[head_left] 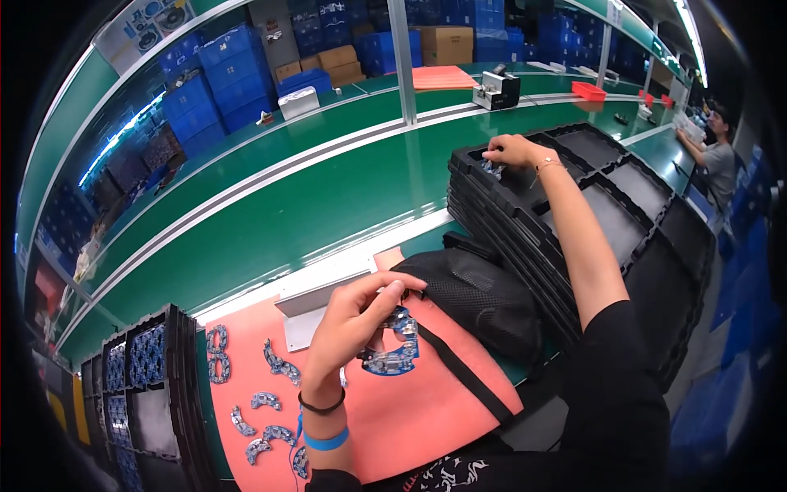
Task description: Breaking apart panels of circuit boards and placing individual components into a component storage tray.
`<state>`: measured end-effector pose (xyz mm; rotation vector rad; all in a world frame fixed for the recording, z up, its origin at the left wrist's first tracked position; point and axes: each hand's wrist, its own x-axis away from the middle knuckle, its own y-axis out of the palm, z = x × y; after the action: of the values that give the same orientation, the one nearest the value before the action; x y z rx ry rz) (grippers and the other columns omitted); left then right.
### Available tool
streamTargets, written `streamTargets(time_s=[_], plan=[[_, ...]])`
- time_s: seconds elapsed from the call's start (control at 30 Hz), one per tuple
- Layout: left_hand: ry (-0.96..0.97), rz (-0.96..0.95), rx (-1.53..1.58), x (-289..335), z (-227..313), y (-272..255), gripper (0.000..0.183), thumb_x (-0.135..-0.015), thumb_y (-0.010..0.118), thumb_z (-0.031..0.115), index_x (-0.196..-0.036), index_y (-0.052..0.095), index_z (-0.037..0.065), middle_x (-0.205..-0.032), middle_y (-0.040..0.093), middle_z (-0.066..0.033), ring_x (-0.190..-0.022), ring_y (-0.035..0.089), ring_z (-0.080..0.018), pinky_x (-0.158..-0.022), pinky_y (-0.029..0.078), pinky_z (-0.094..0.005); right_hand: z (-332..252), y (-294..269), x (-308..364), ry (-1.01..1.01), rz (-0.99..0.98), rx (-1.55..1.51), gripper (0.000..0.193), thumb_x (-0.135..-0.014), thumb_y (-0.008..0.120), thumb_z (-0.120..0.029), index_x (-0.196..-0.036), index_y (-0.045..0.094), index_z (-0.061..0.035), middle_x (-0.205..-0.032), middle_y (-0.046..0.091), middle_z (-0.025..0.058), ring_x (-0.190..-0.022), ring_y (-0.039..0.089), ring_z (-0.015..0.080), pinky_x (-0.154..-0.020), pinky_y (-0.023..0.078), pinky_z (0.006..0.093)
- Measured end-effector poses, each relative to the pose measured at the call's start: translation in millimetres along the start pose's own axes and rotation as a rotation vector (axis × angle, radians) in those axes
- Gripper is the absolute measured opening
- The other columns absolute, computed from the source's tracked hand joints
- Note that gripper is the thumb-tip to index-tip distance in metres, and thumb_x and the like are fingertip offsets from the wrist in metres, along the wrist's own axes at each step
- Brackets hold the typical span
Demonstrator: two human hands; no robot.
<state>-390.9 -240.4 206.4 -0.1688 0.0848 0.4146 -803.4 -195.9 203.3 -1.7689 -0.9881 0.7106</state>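
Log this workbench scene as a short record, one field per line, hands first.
Left hand: holding a blue circuit board above the pink mat
Right hand: at another blue board in the right tray stack; grip unclear
On mat: loose curved boards
Left tray stack: black, blue boards in several compartments
Black mesh bag: beside right tray stack, strap across mat

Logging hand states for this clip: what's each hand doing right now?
Left hand: closed, holding a blue circuit board.
Right hand: fingers bent at another board in the black tray; whether gripped cannot be told.
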Motion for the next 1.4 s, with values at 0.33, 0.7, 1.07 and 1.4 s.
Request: streamTargets(time_s=[0.33,0.7,1.07,1.4], plan=[[0.038,-0.014,0.050,-4.0,-3.9,-7.9,0.024,-0.090,0.043,0.017,-0.097,0.060,0.002,-0.066,0.054,0.0013,-0.041,0.042,-0.0003,-0.036,0.031,-0.0137,5.0,-8.3,8.9,-0.273,0.068,0.210,0.029,-0.070,0.067,-0.026,-0.093,0.064,-0.0092,-0.085,0.061,0.0121,-0.080,0.058,0.0254,-0.072,0.045,0.0332],[0.046,0.020,0.067,2.4,-3.3,-11.1,0.024,-0.090,0.043,0.016,-0.096,0.060,0.001,-0.066,0.051,0.0025,-0.041,0.042,-0.0002,-0.036,0.031,-0.0133,-3.1,0.1,1.4,-0.291,0.117,0.136,0.027,-0.066,0.070,-0.015,-0.092,0.063,-0.0104,-0.078,0.056,0.0097,-0.077,0.055,0.0237,-0.068,0.044,0.0326],[0.058,0.020,0.071,2.1,-5.5,-12.7,0.024,-0.090,0.044,0.017,-0.095,0.060,0.000,-0.067,0.051,0.0024,-0.046,0.044,0.0002,-0.037,0.031,-0.0133,16.6,-3.1,20.0,-0.145,0.162,0.117,0.033,-0.069,0.070,-0.030,-0.084,0.058,-0.0033,-0.069,0.058,0.0091,-0.067,0.057,0.0219,-0.062,0.044,0.0311],[0.069,0.269,0.247,-6.5,-14.0,-4.1,0.028,-0.092,0.039,0.023,-0.100,0.056,0.002,-0.063,0.047,0.0016,-0.048,0.040,-0.0018,-0.041,0.030,-0.0142,-18.2,1.4,29.4,0.032,0.379,0.233,0.035,-0.073,0.063,-0.038,-0.074,0.061,-0.0030,-0.079,0.061,0.0173,-0.077,0.059,0.0336,-0.068,0.047,0.0367]])
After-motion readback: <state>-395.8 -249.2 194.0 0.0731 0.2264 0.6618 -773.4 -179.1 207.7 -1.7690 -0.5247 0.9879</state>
